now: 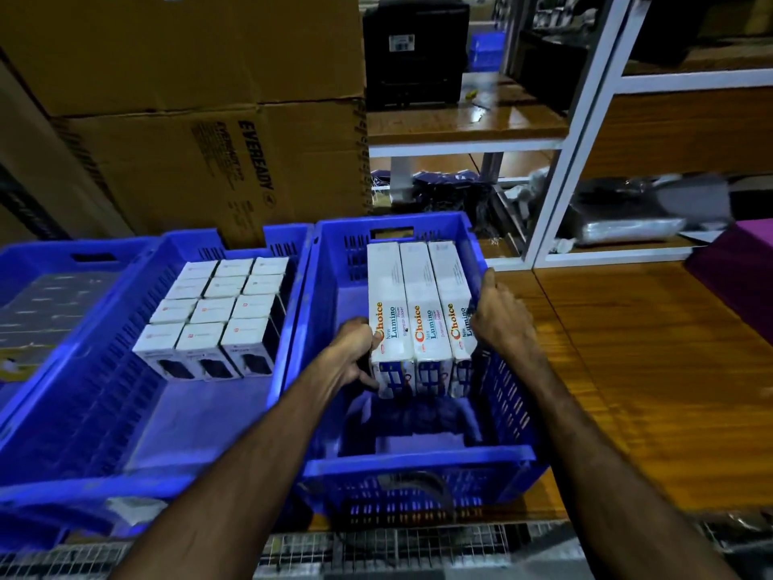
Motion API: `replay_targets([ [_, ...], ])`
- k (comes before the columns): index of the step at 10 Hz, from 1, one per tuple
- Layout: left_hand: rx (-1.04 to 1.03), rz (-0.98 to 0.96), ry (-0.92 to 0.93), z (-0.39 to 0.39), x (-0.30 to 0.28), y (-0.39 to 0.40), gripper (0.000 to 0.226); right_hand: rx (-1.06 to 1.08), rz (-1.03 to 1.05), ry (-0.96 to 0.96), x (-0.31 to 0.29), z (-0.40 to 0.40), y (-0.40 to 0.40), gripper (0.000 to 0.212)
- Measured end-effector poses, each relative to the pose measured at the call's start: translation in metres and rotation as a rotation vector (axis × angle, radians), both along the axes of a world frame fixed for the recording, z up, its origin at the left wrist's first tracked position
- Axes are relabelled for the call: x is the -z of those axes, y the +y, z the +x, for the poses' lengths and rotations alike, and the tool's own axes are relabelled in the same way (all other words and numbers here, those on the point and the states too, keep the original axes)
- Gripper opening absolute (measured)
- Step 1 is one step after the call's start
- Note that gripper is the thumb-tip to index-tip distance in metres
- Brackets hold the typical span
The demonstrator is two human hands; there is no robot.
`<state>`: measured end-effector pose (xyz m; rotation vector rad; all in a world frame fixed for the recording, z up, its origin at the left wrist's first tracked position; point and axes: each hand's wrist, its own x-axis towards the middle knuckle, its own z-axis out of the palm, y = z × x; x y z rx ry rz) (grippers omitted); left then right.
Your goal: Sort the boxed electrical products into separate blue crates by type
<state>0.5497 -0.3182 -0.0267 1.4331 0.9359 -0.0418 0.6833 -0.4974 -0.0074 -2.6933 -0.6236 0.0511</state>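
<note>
Three long white "Choice Lumino" boxes stand side by side along the right wall of the right blue crate. My left hand grips the near end of the leftmost box. My right hand rests on the crate's right rim, its fingers pressed against the rightmost box. The middle blue crate holds several small white boxes packed in rows. At the far left, a third blue crate contains grey flat packs.
Stacked brown Eveready cartons rise behind the crates. A white-framed shelf rack with wooden boards stands at the back right. Wooden tabletop extends to the right, with a purple object at its far edge. Wire mesh runs along the near edge.
</note>
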Motion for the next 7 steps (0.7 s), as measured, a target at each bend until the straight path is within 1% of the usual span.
replay_targets([
  [1,0.007,0.082,-0.018,-0.002,0.002,-0.007,0.036,0.001,-0.013,-0.015,-0.001,-0.001,-0.001,0.079],
  [3,0.055,0.214,-0.022,-0.009,0.000,-0.013,0.024,0.010,-0.006,-0.001,-0.004,-0.004,0.000,0.079],
  [4,0.099,0.278,0.001,-0.012,0.000,-0.005,0.029,0.004,0.010,0.043,-0.006,-0.003,0.000,0.083],
  [5,0.115,0.335,0.013,-0.013,0.006,0.006,0.055,0.004,0.000,0.048,-0.008,-0.003,-0.001,0.082],
  [6,0.056,0.376,0.036,-0.020,-0.004,0.006,0.068,-0.011,-0.027,-0.068,-0.005,-0.010,-0.003,0.077],
  [7,0.056,0.486,0.001,-0.023,-0.010,0.004,0.070,0.002,-0.046,-0.190,-0.003,-0.019,-0.001,0.074],
])
